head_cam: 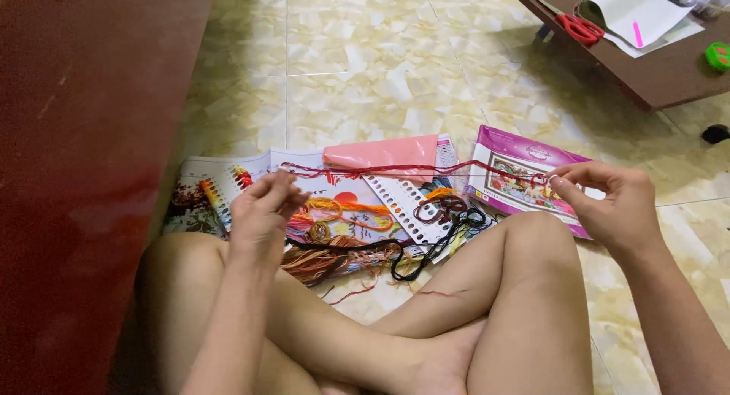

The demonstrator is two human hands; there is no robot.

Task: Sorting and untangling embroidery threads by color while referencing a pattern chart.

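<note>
A dark red embroidery thread (395, 169) stretches taut between my two hands above the floor. My left hand (262, 212) pinches one end over my left knee. My right hand (612, 201) pinches the other end above my right knee. Under the thread lie a pink sheet (384, 152), a white punched thread card (403, 205) with several coloured thread bundles (342, 212), and printed pattern sheets (213, 184). A purple kit package (517, 174) lies by my right hand. My crossed bare legs fill the foreground.
A dark red wooden surface (84, 174) rises along the left. At top right a low brown table (654, 68) holds red-handled scissors (574, 26), white paper (635, 11) and a green object (717, 55). The floor is marbled tile (372, 68).
</note>
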